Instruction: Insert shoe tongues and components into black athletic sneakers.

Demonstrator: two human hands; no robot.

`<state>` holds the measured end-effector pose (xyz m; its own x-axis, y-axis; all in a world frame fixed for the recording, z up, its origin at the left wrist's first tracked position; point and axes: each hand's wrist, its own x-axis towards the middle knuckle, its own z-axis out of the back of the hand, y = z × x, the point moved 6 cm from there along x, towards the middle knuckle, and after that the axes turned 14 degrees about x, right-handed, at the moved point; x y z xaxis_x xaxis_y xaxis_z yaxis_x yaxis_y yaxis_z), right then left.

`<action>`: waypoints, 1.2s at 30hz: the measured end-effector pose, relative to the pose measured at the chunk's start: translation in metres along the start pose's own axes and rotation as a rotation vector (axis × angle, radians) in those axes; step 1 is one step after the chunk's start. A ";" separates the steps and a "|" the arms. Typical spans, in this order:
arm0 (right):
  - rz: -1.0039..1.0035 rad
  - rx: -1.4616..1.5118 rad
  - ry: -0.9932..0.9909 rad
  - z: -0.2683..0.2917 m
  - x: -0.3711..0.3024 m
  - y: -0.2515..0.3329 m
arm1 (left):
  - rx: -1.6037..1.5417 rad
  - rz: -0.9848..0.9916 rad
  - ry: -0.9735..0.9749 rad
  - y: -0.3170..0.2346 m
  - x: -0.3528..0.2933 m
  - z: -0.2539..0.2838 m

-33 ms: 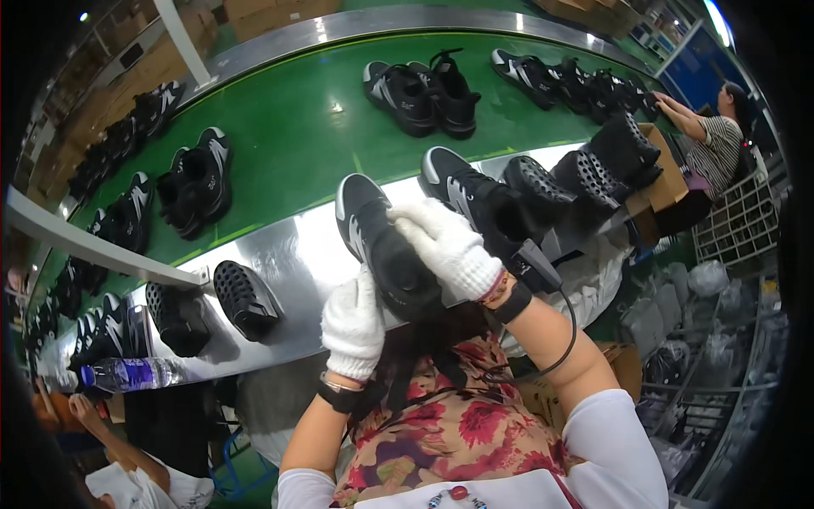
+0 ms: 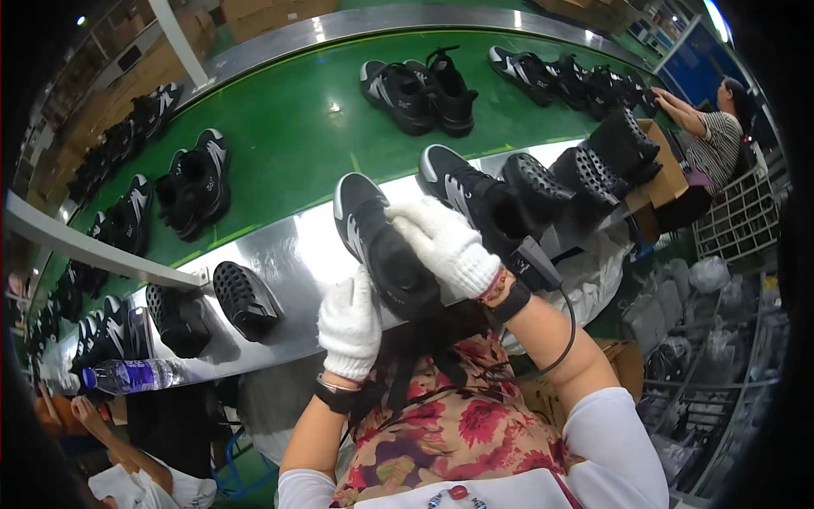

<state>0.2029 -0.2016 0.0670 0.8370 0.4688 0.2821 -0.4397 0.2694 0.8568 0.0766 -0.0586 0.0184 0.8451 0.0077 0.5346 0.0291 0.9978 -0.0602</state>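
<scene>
A green belt (image 2: 280, 127) crosses behind the metal desk (image 2: 301, 271); the right forearm (image 2: 555, 339) comes up slanting to the left, and the left forearm (image 2: 312, 433) rises more steeply; between the gloved hands is a black shoe (image 2: 383, 246), its toe pointing away from the person, above the near part of the desk; the right hand (image 2: 445, 246) has hold of it from the right, fingers close together and slightly bent over its upper; the left hand (image 2: 350, 327) points upward beside its left side, fingers drawn together, but I cannot tell if they grip.
</scene>
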 end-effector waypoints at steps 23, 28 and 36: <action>0.354 -0.215 -0.170 0.058 -0.020 0.066 | -0.351 -0.510 0.012 -0.053 0.055 0.066; 0.000 0.156 -0.061 0.058 -0.019 0.096 | -0.453 -0.662 0.155 -0.096 0.037 0.074; 0.049 0.344 0.635 -0.019 -0.037 0.120 | -0.389 -0.742 -0.088 -0.130 -0.013 0.086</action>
<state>0.1129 -0.1702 0.1515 0.4227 0.8998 0.1080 -0.2569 0.0046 0.9664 0.0158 -0.1828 0.0915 0.4903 -0.6198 0.6127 0.7559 0.6523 0.0550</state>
